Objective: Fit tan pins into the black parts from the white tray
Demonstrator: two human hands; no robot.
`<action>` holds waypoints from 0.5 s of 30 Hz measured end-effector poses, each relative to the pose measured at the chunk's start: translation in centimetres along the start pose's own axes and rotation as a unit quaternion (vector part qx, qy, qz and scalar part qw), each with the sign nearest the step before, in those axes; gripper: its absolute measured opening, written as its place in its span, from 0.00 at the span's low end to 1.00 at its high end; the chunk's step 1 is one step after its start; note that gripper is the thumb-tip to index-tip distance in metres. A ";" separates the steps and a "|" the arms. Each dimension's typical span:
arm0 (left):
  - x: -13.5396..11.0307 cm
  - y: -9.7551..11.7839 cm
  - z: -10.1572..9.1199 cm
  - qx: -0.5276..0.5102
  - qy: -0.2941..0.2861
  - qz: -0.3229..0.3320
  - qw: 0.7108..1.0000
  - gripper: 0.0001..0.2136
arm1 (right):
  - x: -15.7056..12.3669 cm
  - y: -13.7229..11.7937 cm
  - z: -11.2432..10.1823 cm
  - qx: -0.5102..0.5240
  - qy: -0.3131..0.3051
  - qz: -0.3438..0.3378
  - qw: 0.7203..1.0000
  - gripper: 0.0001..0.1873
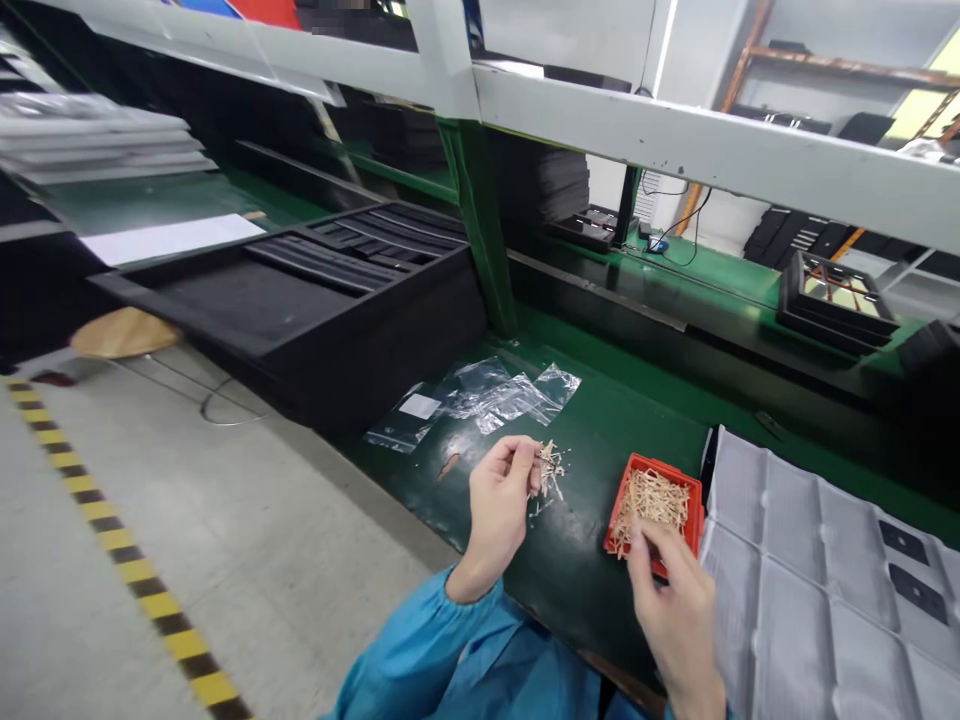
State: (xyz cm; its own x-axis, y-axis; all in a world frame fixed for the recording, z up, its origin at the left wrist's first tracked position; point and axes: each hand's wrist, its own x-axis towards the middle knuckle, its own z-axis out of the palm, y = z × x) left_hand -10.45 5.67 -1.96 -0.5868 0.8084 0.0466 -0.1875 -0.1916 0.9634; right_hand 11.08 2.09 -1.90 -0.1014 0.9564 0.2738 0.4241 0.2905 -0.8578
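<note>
The left hand (pixel 501 505) is over the green bench (pixel 600 400), its thumb and fingers drawn together, narrow at the tips; whether something is pinched there, I cannot tell. At 2 o'clock from this hand, just beside the fingertips, a small heap (pixel 551 472) of pale bits lies on the bench.

At 3 o'clock from the left hand stands the red box (pixel 697 520), filled with thin pale sticks (pixel 654 497). The right hand (pixel 679 600) reaches to its near side from 5 o'clock. Thumb and forefinger are narrow, their tips at the sticks; if they hold one of these, I cannot tell.

At 3 o'clock from the right hand is a grey pad (pixel 795 590). At 12 o'clock from the left hand lie clear bags (pixel 510 400), and between 10 and 11 o'clock is a black case (pixel 382 335). At 9 o'clock, striped tape (pixel 135 575) runs along the floor (pixel 300 550).
</note>
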 end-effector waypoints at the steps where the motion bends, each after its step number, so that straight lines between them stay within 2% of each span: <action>1: -0.4 0.1 0.5 0.008 -0.001 0.017 1.000 0.15 | -0.1 0.6 -0.4 -0.002 0.011 0.025 1.000 0.11; 4: -2.1 0.1 2.1 0.041 -0.020 0.077 0.996 0.10 | -0.4 1.6 -0.8 0.020 0.014 0.097 0.995 0.18; 8: -4.7 -0.3 3.6 0.095 -0.059 0.209 0.972 0.04 | -1.1 0.3 0.1 0.131 -0.042 0.166 0.977 0.22; 11: -5.8 -0.4 3.8 0.129 -0.108 0.348 0.922 0.10 | -1.0 -1.5 0.8 0.267 -0.069 0.211 0.938 0.27; 13: -6.1 -0.3 3.6 0.149 -0.148 0.431 0.877 0.13 | -0.7 -2.2 0.9 0.336 -0.062 0.231 0.911 0.26; 15: -6.1 0.0 3.4 0.171 -0.183 0.490 0.835 0.15 | -0.3 -2.3 0.9 0.369 -0.039 0.243 0.896 0.25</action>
State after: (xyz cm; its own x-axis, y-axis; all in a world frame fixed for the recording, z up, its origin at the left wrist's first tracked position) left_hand -4.17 2.64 -1.38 -0.0360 0.4849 0.8738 0.5139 -0.7410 0.4324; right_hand 9.37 1.19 -0.42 -0.1408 0.9662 -0.2162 -0.2722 -0.2477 -0.9298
